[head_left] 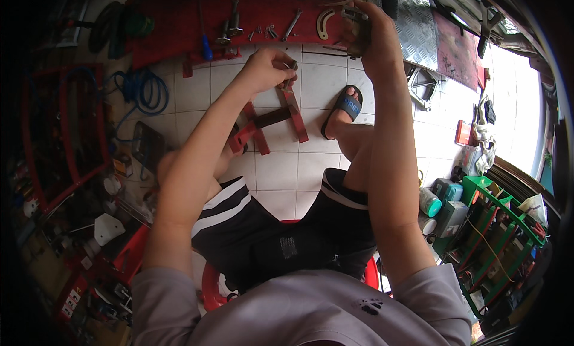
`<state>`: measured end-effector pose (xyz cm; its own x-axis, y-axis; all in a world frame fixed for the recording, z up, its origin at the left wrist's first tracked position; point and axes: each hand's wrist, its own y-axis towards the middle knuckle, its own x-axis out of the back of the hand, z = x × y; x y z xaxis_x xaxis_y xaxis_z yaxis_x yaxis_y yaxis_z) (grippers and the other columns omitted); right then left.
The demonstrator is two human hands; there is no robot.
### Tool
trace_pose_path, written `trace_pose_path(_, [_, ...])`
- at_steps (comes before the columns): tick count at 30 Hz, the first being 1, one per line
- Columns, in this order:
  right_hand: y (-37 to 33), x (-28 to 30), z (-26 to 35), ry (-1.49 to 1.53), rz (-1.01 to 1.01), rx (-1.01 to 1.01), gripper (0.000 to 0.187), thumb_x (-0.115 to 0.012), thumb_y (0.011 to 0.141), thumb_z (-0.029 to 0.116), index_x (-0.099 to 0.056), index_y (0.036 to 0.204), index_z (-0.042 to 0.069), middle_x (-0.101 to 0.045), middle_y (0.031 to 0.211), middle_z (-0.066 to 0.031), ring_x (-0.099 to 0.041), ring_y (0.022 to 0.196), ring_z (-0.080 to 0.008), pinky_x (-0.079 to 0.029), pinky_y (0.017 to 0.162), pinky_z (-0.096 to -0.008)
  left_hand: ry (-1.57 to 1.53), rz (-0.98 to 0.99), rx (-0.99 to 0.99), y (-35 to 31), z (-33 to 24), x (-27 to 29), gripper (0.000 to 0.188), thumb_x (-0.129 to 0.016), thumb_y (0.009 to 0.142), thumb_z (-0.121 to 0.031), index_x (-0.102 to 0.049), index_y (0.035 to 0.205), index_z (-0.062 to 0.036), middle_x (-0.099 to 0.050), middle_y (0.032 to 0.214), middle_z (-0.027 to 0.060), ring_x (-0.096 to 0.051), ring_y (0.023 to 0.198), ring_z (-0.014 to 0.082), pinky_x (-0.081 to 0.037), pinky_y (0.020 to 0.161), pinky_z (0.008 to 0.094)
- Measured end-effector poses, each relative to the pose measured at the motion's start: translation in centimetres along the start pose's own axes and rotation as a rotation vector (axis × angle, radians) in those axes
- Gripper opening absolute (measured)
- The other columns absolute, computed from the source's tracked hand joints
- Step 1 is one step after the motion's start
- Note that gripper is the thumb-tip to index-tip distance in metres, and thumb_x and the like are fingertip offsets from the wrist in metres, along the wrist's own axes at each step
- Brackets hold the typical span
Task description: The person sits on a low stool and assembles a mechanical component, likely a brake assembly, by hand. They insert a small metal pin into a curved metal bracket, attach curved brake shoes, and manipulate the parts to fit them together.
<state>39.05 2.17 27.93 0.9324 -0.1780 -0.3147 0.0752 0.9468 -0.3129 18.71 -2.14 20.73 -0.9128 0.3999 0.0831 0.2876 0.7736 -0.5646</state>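
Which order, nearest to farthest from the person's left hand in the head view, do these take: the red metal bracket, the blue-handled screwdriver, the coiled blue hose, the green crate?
From the left hand:
1. Red metal bracket, right under the fingers, on the tiles.
2. Blue-handled screwdriver, up and to the left on the red mat.
3. Coiled blue hose, farther left on the floor.
4. Green crate, far lower right.

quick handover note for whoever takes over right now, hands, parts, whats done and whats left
Left hand: fingertips pinched on a small part at the top of the red metal bracket standing on the tiled floor.
Right hand: raised, closed around a greyish metal part.
Loose bolts, a wrench and a blue-handled screwdriver lie on the red mat.
Done: cannot tell.
Left: both parts are in hand and apart.
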Motion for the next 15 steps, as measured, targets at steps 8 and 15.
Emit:
trace_pose_path(8, [0.1, 7.9, 2.7, -0.263, 0.061, -0.284, 0.03, -0.054, 0.093, 0.034, -0.06, 0.094, 0.004, -0.058, 0.064, -0.005, -0.053, 0.051, -0.0126, -0.042, 0.047, -0.0258, 0.205, -0.199, -0.115, 5.0, 6.0, 0.0, 0.018, -0.069, 0.082, -0.002, -0.066, 0.1, -0.0001, -0.069, 0.089, 0.006, -0.064, 0.08, 0.0109, -0.051, 0.069, 0.0258])
trace_pose_path(15, [0.5, 10.2, 3.6, -0.591, -0.085, -0.351, 0.037, -0.059, 0.09, 0.039, -0.061, 0.091, 0.002, -0.056, 0.063, -0.0039, -0.052, 0.049, -0.0115, -0.042, 0.043, -0.0259, 0.112, -0.356, -0.055, 10.3, 8.2, -2.1, 0.014, -0.073, 0.077, -0.005, -0.07, 0.091, -0.0037, -0.07, 0.082, 0.0041, -0.065, 0.073, 0.0104, -0.052, 0.068, 0.0246])
